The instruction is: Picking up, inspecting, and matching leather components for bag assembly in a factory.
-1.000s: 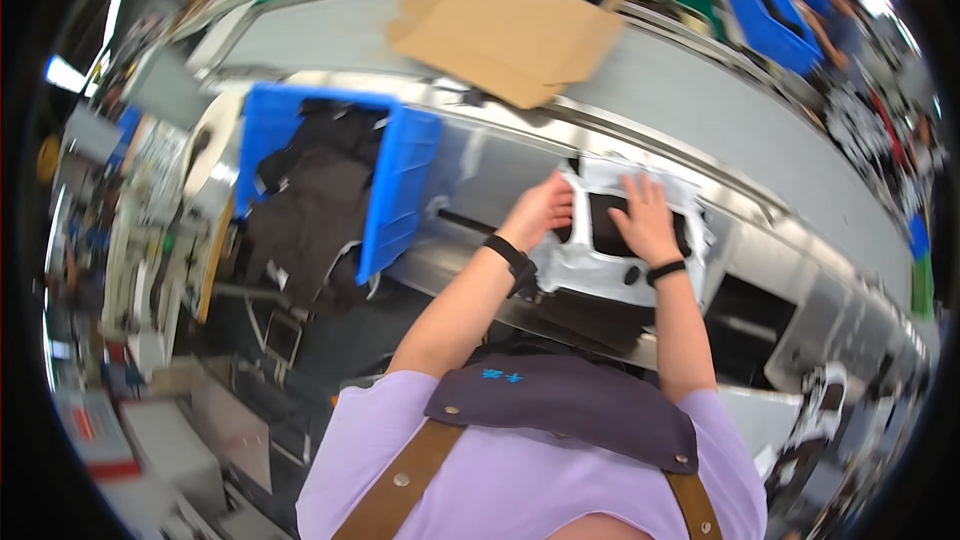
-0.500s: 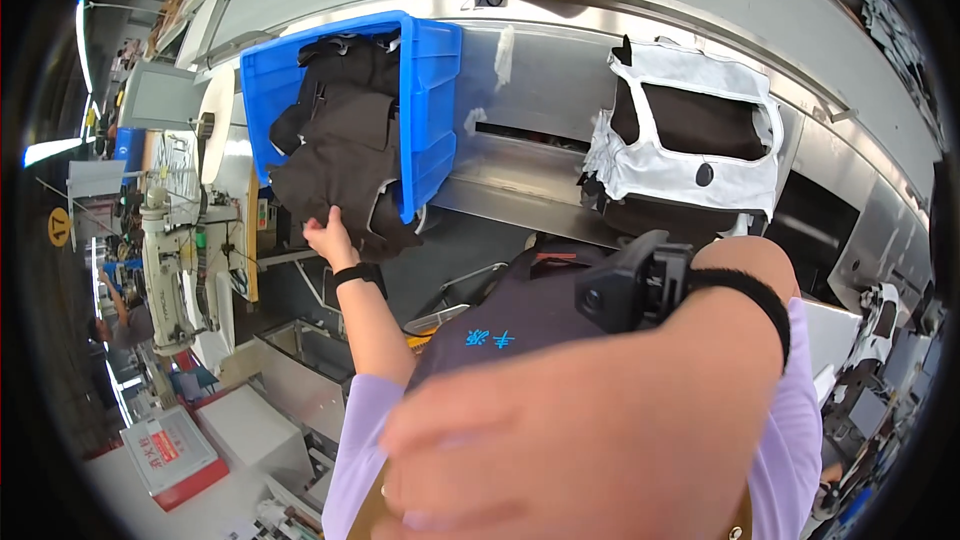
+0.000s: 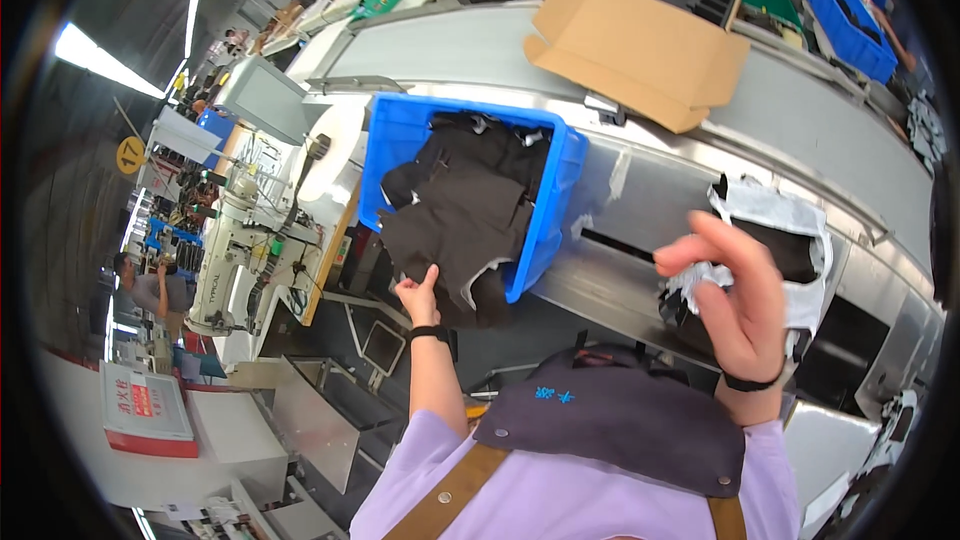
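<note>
Left hand (image 3: pixel 421 302) touches dark fabric (image 3: pixel 455 215) in blue bin (image 3: pixel 553 225); grip closure cannot be determined. Right hand (image 3: pixel 742 302) grip is released.

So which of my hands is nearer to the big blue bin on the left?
Left. Your left hand is at the dark fabric spilling from the blue bin; your right hand is apart, off to its right, near the white piece.

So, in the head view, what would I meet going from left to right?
Round yellow sign → sewing machine → blue bin holding dark fabric pieces → the person's right hand → second blue bin, farther back.
</note>
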The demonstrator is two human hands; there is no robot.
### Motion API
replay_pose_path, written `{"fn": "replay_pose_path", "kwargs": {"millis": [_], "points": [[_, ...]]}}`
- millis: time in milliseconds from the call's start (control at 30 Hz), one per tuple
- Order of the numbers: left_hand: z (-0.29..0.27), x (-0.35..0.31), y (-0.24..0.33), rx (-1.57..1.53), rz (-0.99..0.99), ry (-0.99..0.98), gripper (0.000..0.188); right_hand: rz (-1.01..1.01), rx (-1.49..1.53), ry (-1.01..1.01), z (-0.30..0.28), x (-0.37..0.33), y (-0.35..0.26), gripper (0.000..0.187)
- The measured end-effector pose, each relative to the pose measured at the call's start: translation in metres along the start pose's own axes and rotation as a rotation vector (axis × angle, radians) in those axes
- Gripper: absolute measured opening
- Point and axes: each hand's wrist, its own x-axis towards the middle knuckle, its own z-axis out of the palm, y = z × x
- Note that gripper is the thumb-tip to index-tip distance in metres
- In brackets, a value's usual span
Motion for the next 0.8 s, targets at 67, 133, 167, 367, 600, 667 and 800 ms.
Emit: {"fn": "replay_pose_path", "kwargs": {"millis": [67,133,167,367,600,667,800], "points": [[0.023,-0.023,0.037,0.003,-0.084,-0.125,0.059,0.204,0.141,-0.08,0.008,-0.003,0.039,0.033],[0.034,-0.036,0.069,-0.307,0.034,-0.378,0.043,0.344,0.263,-0.196,0.021,-0.009,0.072,0.029],[0.041,-0.04,0.094,-0.449,0.047,-0.475,0.041,0.336,0.214,-0.234,0.03,-0.01,0.08,0.028],[0.081,-0.013,0.22,-0.874,-0.02,-0.885,0.035,0.433,0.231,-0.512,0.08,-0.028,0.13,0.026],[0.127,-0.101,0.313,-1.006,0.047,-1.225,0.04,0.402,0.229,-0.507,0.093,-0.021,0.134,0.042],[0.13,-0.135,0.327,-1.081,0.135,-1.325,0.039,0.382,0.26,-0.424,0.094,-0.013,0.128,0.049],[0.13,-0.2,0.34,-1.085,0.153,-1.407,0.033,0.308,0.382,-0.29,0.092,0.002,0.139,0.072]]}}
